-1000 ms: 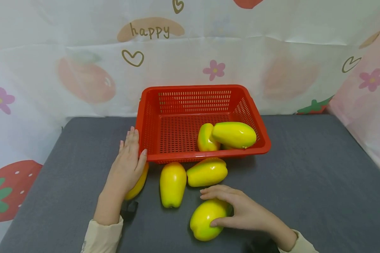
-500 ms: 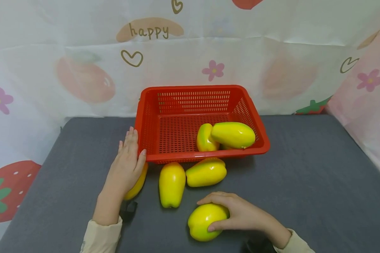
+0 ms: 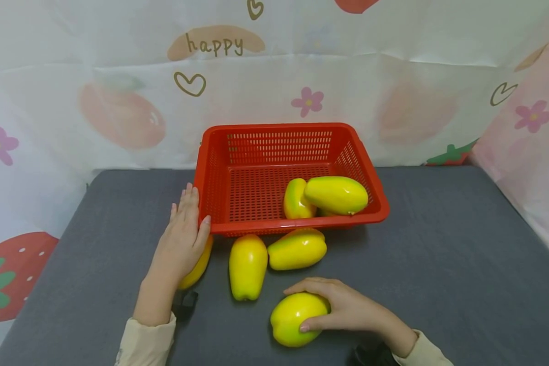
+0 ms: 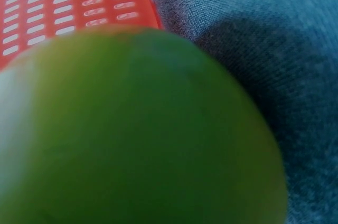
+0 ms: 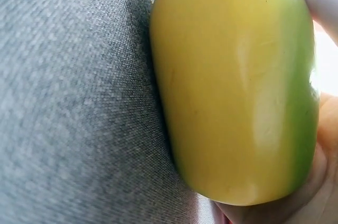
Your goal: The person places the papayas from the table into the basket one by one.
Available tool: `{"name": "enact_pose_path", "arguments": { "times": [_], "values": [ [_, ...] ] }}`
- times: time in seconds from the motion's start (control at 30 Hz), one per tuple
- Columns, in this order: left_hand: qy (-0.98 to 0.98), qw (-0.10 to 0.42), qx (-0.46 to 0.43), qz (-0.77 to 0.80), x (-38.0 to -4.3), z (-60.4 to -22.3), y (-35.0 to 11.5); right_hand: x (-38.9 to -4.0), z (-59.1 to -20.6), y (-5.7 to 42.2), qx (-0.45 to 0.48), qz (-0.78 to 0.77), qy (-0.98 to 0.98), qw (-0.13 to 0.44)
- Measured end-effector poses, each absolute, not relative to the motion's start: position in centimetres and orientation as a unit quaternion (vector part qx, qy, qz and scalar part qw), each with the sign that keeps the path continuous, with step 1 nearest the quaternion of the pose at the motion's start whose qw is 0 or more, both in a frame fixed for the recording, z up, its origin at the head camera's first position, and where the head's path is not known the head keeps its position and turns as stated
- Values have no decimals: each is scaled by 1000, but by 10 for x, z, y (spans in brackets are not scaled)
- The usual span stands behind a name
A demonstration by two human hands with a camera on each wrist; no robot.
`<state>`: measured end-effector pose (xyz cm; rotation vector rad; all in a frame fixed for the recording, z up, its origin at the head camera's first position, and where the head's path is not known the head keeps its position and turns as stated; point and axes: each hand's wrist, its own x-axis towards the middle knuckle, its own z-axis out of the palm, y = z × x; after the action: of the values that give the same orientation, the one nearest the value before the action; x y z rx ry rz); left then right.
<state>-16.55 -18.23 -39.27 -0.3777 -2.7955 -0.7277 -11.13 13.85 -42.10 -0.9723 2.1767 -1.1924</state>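
Note:
With straight fingers, my left hand [image 3: 176, 244] rests against the left side of the red plastic basket [image 3: 247, 227]. Partly hidden under its wrist lies a yellow mango [image 3: 200, 267], and a green mango side [image 4: 142, 134] fills the left wrist view. My right hand [image 3: 345, 307] grips a yellow-green mango [image 3: 293, 323] at the front of the table, thumb on the near side and fingers over the far side. In the right wrist view this mango [image 5: 227, 86] lies against the grey cloth, with a finger [image 5: 319, 5] at its edge.
Inside the basket's right front corner, a yellow mango [image 3: 336, 194] leans over a greener one [image 3: 297, 199]. Just in front of the basket lie an upright-pointing mango [image 3: 248, 269] and a sideways one [image 3: 298, 250]. A printed cloth [image 3: 265, 91] hangs behind the grey table [image 3: 439, 244].
My right hand has come down over the front mango and closed its fingers round it; the mango has shifted very slightly left. The left hand stays against the basket.

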Motion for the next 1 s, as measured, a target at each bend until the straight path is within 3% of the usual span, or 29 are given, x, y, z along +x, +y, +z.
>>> {"name": "enact_pose_path", "arguments": {
  "times": [1.0],
  "values": [
    [-953, 104, -130, -254, -165, -392, -182, -110, -422, 137, -358, -440, 788, 237]
  ]
}}
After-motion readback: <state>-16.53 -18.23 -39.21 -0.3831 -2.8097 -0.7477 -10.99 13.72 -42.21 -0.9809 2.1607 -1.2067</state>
